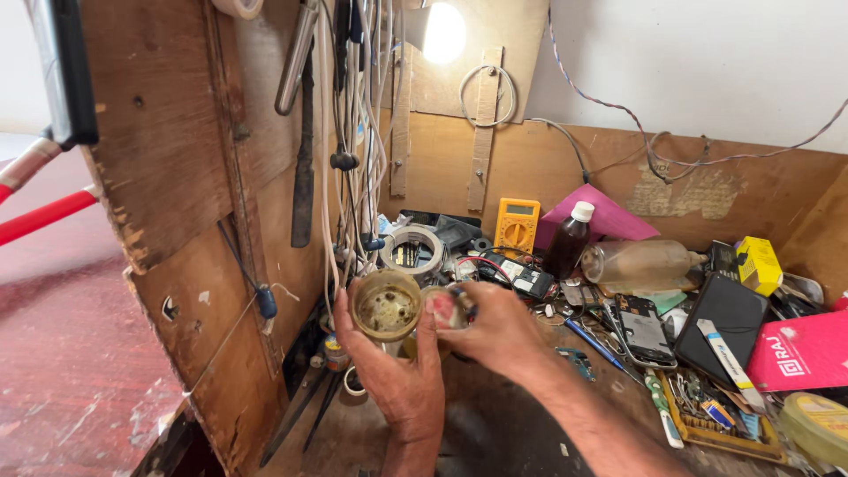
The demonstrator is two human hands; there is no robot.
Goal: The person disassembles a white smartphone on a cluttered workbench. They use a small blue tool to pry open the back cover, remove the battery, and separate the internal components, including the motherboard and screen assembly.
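Here, grimy round cup (386, 306) in left-hand (399, 375) grip.

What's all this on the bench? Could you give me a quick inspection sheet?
Surface: wooden bench, worn, crowded on the right.
Job's things: round grimy jar and a small reddish piece.
Clutter: yellow multimeter, dark bottle, phone, clear bottle.
Hands: left hand grips the jar; right hand pinches the reddish piece.
Cables: white cables hang on the board.
Surroundings: lit lamp, white wall.
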